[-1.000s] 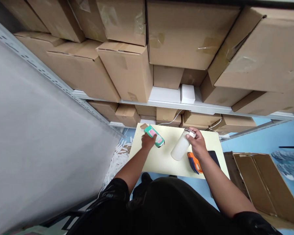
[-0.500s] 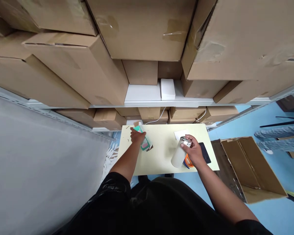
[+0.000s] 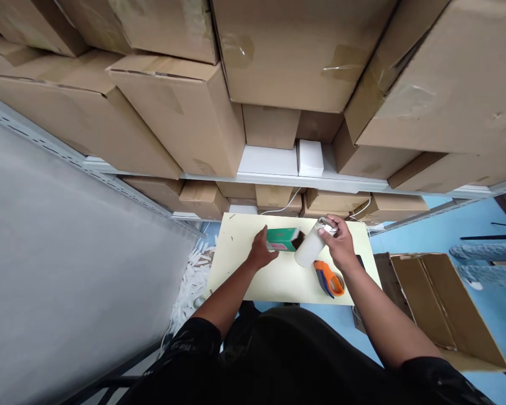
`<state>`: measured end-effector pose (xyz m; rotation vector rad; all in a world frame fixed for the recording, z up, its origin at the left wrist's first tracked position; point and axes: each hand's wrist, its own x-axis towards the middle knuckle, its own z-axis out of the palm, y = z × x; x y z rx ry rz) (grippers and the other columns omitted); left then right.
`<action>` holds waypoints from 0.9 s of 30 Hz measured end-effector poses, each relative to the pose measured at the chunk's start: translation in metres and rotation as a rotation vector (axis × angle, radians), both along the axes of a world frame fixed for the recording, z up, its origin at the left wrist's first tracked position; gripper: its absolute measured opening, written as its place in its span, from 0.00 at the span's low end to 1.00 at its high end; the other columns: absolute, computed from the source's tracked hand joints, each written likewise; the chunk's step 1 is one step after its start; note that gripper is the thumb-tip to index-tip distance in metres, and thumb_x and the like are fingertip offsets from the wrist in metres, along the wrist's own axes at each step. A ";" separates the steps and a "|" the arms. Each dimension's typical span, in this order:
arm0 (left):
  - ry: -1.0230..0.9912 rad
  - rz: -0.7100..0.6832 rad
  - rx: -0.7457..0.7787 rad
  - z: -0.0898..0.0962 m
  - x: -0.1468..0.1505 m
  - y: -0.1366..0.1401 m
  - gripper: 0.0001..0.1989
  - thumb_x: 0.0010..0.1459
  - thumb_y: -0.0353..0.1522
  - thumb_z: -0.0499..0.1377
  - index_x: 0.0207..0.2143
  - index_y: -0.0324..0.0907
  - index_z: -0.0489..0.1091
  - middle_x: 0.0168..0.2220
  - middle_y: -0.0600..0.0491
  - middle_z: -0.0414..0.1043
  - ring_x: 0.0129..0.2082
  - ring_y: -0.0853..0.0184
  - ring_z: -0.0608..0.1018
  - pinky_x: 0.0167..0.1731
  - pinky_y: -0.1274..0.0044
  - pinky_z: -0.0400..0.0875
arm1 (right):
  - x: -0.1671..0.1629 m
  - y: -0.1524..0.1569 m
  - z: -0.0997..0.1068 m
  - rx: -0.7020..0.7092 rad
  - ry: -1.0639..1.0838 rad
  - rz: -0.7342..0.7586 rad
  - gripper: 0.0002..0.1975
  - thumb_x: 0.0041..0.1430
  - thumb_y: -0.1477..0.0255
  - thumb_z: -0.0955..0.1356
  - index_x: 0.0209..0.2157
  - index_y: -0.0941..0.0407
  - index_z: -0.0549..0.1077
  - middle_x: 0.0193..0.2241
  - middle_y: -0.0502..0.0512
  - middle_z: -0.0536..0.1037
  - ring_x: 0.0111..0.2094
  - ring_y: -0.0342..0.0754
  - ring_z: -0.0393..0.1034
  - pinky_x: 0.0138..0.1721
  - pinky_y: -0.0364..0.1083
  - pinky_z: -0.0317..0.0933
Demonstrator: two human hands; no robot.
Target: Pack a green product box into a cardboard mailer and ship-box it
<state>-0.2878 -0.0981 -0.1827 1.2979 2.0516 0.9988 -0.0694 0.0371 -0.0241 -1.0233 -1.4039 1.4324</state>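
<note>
My left hand (image 3: 263,251) grips a small green carton (image 3: 280,238) by its left end. The carton's open end, with a dark inside, faces right. In my right hand (image 3: 337,242) is a white cylindrical bottle (image 3: 311,247) with a metallic top, held near that top and tilted, its base down to the left. The bottle's lower part is close beside the carton's open end; whether they touch I cannot tell. Below the bottle an orange and blue tape dispenser (image 3: 329,279) lies on the pale yellow table (image 3: 253,284). A dark flat object (image 3: 360,261) is mostly hidden behind my right wrist.
Shelves (image 3: 270,160) stacked with cardboard boxes (image 3: 287,56) stand just beyond the table. A small white box (image 3: 310,157) sits on one shelf. An open carton (image 3: 447,309) stands on the floor at right, and white strips (image 3: 189,287) litter the floor at left.
My left hand has lifted the green carton and moved it right, turning its open end toward the bottle. The bottle has shifted slightly up in view. The tape dispenser now shows more fully.
</note>
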 end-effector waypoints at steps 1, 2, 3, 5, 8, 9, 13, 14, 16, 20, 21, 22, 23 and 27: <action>0.052 -0.068 -0.020 -0.002 0.004 0.002 0.59 0.45 0.38 0.71 0.74 0.40 0.45 0.72 0.35 0.52 0.72 0.44 0.56 0.69 0.56 0.55 | -0.005 -0.002 -0.004 -0.017 -0.007 0.013 0.32 0.43 0.56 0.81 0.48 0.50 0.73 0.44 0.56 0.80 0.48 0.55 0.74 0.53 0.57 0.69; 0.111 -0.139 -0.044 -0.004 0.009 0.005 0.59 0.45 0.39 0.72 0.74 0.41 0.45 0.74 0.36 0.50 0.74 0.44 0.53 0.70 0.55 0.51 | -0.008 -0.005 -0.009 -0.034 -0.013 0.019 0.31 0.43 0.55 0.81 0.47 0.51 0.73 0.44 0.56 0.80 0.47 0.56 0.74 0.53 0.57 0.69; 0.172 -0.212 -0.075 -0.005 0.013 0.009 0.58 0.46 0.39 0.72 0.74 0.42 0.46 0.74 0.37 0.49 0.74 0.44 0.51 0.71 0.54 0.47 | -0.009 -0.007 -0.014 -0.050 -0.020 0.019 0.31 0.43 0.55 0.81 0.46 0.51 0.73 0.44 0.56 0.80 0.48 0.56 0.74 0.53 0.57 0.69; 0.275 -0.311 -0.165 -0.007 0.020 0.018 0.54 0.50 0.39 0.70 0.74 0.45 0.49 0.74 0.39 0.51 0.75 0.43 0.50 0.71 0.51 0.39 | -0.004 -0.012 -0.022 -0.070 -0.033 0.008 0.31 0.44 0.55 0.81 0.47 0.51 0.73 0.46 0.57 0.80 0.48 0.56 0.74 0.53 0.58 0.69; 0.362 -0.353 -0.273 -0.005 0.030 0.035 0.51 0.51 0.38 0.68 0.74 0.42 0.50 0.73 0.37 0.52 0.75 0.40 0.47 0.70 0.48 0.33 | 0.021 -0.009 -0.026 -0.062 -0.050 -0.038 0.31 0.45 0.57 0.81 0.49 0.50 0.74 0.47 0.57 0.79 0.49 0.56 0.73 0.55 0.58 0.68; 0.374 -0.395 -0.268 -0.004 0.034 0.041 0.51 0.50 0.37 0.68 0.74 0.42 0.50 0.74 0.36 0.50 0.75 0.40 0.47 0.70 0.48 0.34 | 0.032 -0.006 -0.025 -0.051 -0.056 -0.064 0.31 0.45 0.57 0.81 0.49 0.50 0.74 0.47 0.57 0.79 0.49 0.56 0.73 0.55 0.58 0.67; 0.371 -0.666 -0.211 0.003 0.055 0.069 0.51 0.44 0.30 0.69 0.71 0.45 0.56 0.72 0.39 0.56 0.70 0.41 0.57 0.67 0.53 0.47 | 0.073 0.010 -0.021 0.013 -0.067 -0.195 0.30 0.46 0.59 0.81 0.50 0.51 0.74 0.48 0.56 0.78 0.50 0.54 0.72 0.56 0.57 0.66; 0.369 -0.690 -0.222 0.004 0.060 0.075 0.48 0.44 0.29 0.69 0.69 0.44 0.59 0.69 0.37 0.61 0.68 0.41 0.61 0.66 0.54 0.50 | 0.082 0.013 -0.021 0.028 -0.068 -0.220 0.30 0.47 0.60 0.81 0.51 0.51 0.73 0.48 0.56 0.78 0.50 0.54 0.72 0.56 0.57 0.66; 0.368 -0.672 -0.250 0.008 0.068 0.084 0.39 0.46 0.28 0.68 0.63 0.40 0.66 0.60 0.35 0.69 0.63 0.41 0.65 0.63 0.54 0.56 | 0.097 0.018 -0.022 0.051 -0.080 -0.250 0.31 0.48 0.60 0.80 0.52 0.51 0.73 0.48 0.56 0.77 0.50 0.54 0.72 0.56 0.56 0.65; 0.313 -0.481 -0.214 0.016 0.065 0.077 0.33 0.48 0.31 0.68 0.58 0.40 0.69 0.55 0.36 0.72 0.59 0.41 0.67 0.58 0.55 0.63 | 0.117 0.021 -0.020 0.071 -0.095 -0.282 0.33 0.48 0.60 0.80 0.54 0.51 0.72 0.49 0.57 0.77 0.49 0.54 0.72 0.56 0.57 0.65; 0.277 -0.406 -0.188 0.018 0.061 0.069 0.34 0.48 0.32 0.69 0.59 0.41 0.68 0.56 0.37 0.71 0.59 0.42 0.67 0.58 0.56 0.63 | 0.119 0.022 -0.019 0.075 -0.085 -0.292 0.33 0.48 0.59 0.80 0.54 0.51 0.72 0.49 0.57 0.77 0.50 0.54 0.72 0.56 0.57 0.65; 0.234 -0.327 -0.165 0.019 0.057 0.059 0.36 0.48 0.34 0.69 0.60 0.41 0.67 0.57 0.38 0.71 0.59 0.42 0.67 0.59 0.57 0.63 | 0.119 0.022 -0.017 0.078 -0.069 -0.304 0.32 0.49 0.59 0.80 0.54 0.51 0.72 0.50 0.57 0.77 0.50 0.55 0.72 0.56 0.57 0.65; 0.186 -0.249 -0.148 0.020 0.053 0.049 0.37 0.48 0.36 0.70 0.61 0.41 0.66 0.58 0.39 0.70 0.60 0.43 0.67 0.59 0.57 0.64 | 0.117 0.023 -0.015 0.080 -0.049 -0.313 0.32 0.49 0.58 0.80 0.54 0.51 0.72 0.50 0.58 0.76 0.51 0.55 0.72 0.56 0.56 0.66; -0.015 -0.022 -0.093 0.015 0.043 0.005 0.41 0.47 0.38 0.71 0.62 0.42 0.65 0.59 0.40 0.69 0.63 0.44 0.67 0.61 0.56 0.64 | 0.083 0.022 -0.008 0.045 0.055 -0.266 0.30 0.52 0.55 0.78 0.53 0.50 0.71 0.52 0.57 0.75 0.50 0.55 0.72 0.52 0.53 0.68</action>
